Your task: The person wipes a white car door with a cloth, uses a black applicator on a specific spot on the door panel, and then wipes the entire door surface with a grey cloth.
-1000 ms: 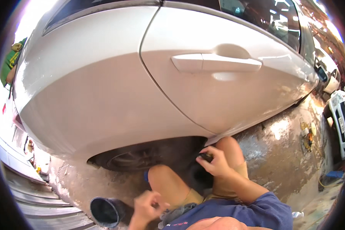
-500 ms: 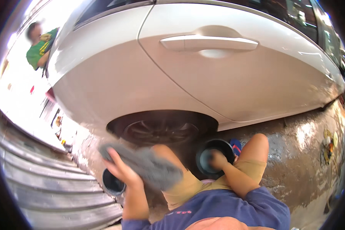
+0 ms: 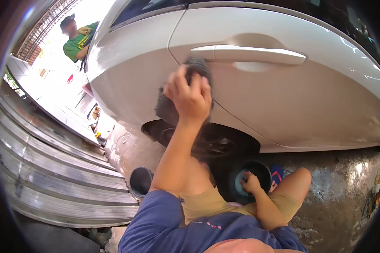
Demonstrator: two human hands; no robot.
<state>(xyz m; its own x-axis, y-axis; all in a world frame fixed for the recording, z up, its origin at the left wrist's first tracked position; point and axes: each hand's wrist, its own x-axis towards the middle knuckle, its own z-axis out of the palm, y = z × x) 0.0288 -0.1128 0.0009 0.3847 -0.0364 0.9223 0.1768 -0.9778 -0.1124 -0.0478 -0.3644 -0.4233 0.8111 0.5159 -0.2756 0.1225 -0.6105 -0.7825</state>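
My left hand (image 3: 189, 96) is stretched up to the white car (image 3: 266, 99), its fingers curled over a dark grey cloth (image 3: 169, 110). The cloth lies against the body panel at the door seam, just left of and below the door handle (image 3: 257, 55). Part of it hangs down above the rear wheel (image 3: 213, 145). Low between my legs, my right hand (image 3: 252, 184) is over a dark bucket (image 3: 267, 173) with pale bluish liquid in it. Its fingers are bent inward; what they hold, if anything, cannot be made out.
A second, smaller dark bucket (image 3: 141, 180) stands left of my knee. Ribbed metal sheeting (image 3: 63, 168) spreads along the left side. Another person in a green shirt (image 3: 77, 45) is beyond the car's end. Coiled cords (image 3: 375, 192) lie on the wet floor at far right.
My left hand has carried the cloth from above my thigh up onto the car's side. My right hand has lifted slightly within the bucket. The view has shifted left.
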